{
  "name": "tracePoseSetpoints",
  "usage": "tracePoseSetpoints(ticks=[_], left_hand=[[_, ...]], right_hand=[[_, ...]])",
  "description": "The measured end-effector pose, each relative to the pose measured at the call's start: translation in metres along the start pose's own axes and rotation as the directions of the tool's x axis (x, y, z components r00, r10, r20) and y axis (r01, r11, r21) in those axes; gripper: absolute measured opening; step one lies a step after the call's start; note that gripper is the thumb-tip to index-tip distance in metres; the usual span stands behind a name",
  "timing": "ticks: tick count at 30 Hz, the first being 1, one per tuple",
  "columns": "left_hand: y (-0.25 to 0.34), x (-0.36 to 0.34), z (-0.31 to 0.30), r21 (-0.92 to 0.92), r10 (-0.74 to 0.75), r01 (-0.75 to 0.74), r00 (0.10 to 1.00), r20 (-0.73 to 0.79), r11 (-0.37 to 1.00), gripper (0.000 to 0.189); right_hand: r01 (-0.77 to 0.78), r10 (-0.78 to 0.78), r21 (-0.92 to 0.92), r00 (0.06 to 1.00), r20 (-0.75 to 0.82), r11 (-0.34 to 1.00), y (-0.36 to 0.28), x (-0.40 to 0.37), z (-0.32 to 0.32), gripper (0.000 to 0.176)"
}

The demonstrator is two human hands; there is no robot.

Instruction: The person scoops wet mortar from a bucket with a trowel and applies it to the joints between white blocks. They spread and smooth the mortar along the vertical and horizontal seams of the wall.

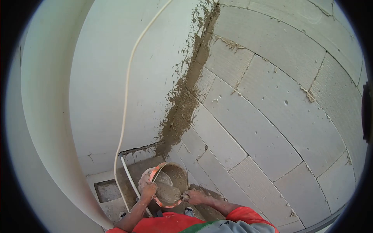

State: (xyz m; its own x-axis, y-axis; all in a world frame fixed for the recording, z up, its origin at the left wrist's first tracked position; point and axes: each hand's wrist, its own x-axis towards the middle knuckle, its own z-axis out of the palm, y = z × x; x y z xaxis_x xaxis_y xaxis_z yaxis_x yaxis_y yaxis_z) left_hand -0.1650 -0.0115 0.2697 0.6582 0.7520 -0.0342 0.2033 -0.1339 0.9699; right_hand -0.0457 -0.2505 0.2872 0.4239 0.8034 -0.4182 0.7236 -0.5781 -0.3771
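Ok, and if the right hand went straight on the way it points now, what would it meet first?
The near right side of the bucket, it seems: the right hand is already right by the rim, perhaps touching. The grey mix inside lies beyond, though depth is hard to judge.

Both hands in view, low in the frame, ahead of the torso, apart from each other. Left hand [147, 189]: fingers curled in, back of hand partly showing; individual fingertips hard to make out. Left forearm [133, 214] runs up from the lower edge, angled inward, bare at the wrist. Right hand [191, 196]: fingers bent and closed, knuckles toward the left hand; grey smears on the skin. Right forearm [213, 204] comes in from the right on a shallow slant, wrist fairly straight, bare up to a red sleeve [248, 216]. Right hand slightly lower in view than left.
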Motion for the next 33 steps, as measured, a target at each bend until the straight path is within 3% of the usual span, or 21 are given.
tracePoseSetpoints(ticks=[1,4,5,6,8,9,10,12,16,22,26,28,29,30,32,33], left_hand=[[-0.004,0.005,-0.006,-0.110,-0.006,0.006,1.000,-0.002,0.994,0.023],[0.033,0.000,-0.027,-0.206,-0.277,0.268,0.961,-0.017,0.941,0.021],[0.017,0.006,-0.031,-0.271,-0.349,0.366,0.931,0.109,0.890,0.021],[0.026,0.004,-0.033,-0.328,-0.251,0.258,0.966,0.062,0.909,0.020],[0.039,0.005,-0.041,-0.310,-0.111,0.095,0.993,-0.036,0.946,0.020],[0.003,0.013,-0.041,-0.319,-0.122,0.102,0.992,-0.043,0.942,0.024],[-0.032,0.021,-0.042,-0.329,-0.133,0.109,0.990,-0.050,0.938,0.029],[0.025,0.002,-0.063,-0.538,-0.227,0.167,0.973,-0.046,0.826,0.025],[0.044,0.002,-0.081,-0.542,-0.294,0.176,0.946,-0.138,0.822,0.023],[0.025,0.006,-0.105,-0.600,-0.365,0.163,0.901,-0.233,0.783,0.034],[0.014,0.002,-0.127,-0.674,-0.270,0.040,0.933,-0.240,0.738,0.050],[-0.016,0.005,-0.134,-0.720,-0.426,0.093,0.855,-0.297,0.688,0.056],[0.016,-0.002,-0.140,-0.709,-0.499,0.129,0.796,-0.343,0.694,0.044],[0.037,-0.001,-0.162,-0.691,-0.616,0.330,0.759,-0.211,0.643,0.044],[0.034,0.000,-0.171,-0.693,-0.626,0.314,0.738,-0.252,0.649,0.047],[0.020,-0.005,-0.165,-0.703,-0.519,0.097,0.745,-0.418,0.705,0.050]], right_hand=[[0.010,-0.009,0.013,0.999,-0.045,1.000,0.001,0.000,0.002,0.038],[-0.025,0.031,0.052,0.991,-0.132,0.998,-0.008,-0.003,-0.018,0.033],[-0.062,0.063,0.015,0.994,-0.092,0.998,-0.009,0.004,-0.020,0.032],[-0.099,0.098,-0.024,0.994,-0.043,0.995,-0.006,0.013,-0.023,0.031],[0.081,-0.086,-0.047,0.988,-0.128,0.996,-0.002,0.021,-0.025,0.030],[0.093,-0.111,-0.101,0.975,-0.190,0.991,0.023,0.038,0.001,0.029],[0.131,-0.125,0.012,0.969,-0.213,0.991,-0.008,0.028,-0.027,0.027],[0.031,-0.043,-0.058,0.975,-0.220,0.998,-0.027,0.029,-0.048,0.028],[0.093,-0.117,-0.123,0.972,-0.204,0.988,-0.030,0.055,-0.060,0.030],[0.203,-0.234,-0.186,0.959,-0.160,0.961,-0.052,0.096,-0.070,0.030],[0.286,-0.306,-0.247,0.951,-0.047,0.926,-0.067,0.123,-0.083,0.030],[0.381,-0.406,-0.261,0.913,-0.048,0.887,-0.072,0.131,-0.087,0.029],[0.454,-0.485,-0.246,0.871,-0.079,0.856,-0.078,0.137,-0.095,0.029],[0.427,-0.460,-0.274,0.885,-0.068,0.862,-0.093,0.141,-0.118,0.030],[0.378,-0.404,-0.313,0.914,-0.021,0.871,-0.133,0.117,-0.161,0.032],[0.417,-0.434,-0.289,0.901,0.004,0.862,-0.143,0.110,-0.182,0.032]])
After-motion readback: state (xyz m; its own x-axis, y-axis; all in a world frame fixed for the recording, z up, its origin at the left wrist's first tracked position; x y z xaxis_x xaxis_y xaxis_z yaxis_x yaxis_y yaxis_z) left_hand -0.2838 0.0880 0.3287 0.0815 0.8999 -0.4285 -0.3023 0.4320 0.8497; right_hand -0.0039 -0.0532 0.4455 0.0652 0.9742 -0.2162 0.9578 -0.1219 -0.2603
